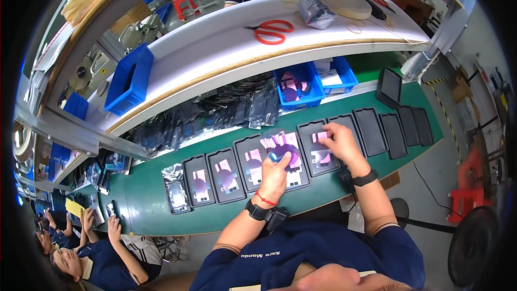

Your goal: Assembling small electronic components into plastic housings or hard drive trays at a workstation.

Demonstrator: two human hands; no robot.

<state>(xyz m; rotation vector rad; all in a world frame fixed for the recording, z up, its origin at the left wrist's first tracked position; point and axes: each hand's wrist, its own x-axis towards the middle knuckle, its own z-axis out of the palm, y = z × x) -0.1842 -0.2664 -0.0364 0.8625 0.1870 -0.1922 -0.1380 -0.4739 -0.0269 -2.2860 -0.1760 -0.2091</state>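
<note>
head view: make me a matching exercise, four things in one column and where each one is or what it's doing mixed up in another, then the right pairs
Column one
1. red bracelet
2. left hand
3. red-handled scissors
4. right hand

Column two
A. holding thin pink-and-purple pieces
B. lying on the white shelf
C. over the black tray just right of the held pieces
D. looped around a wrist

Right pairs: 1-D, 2-A, 3-B, 4-C
</note>
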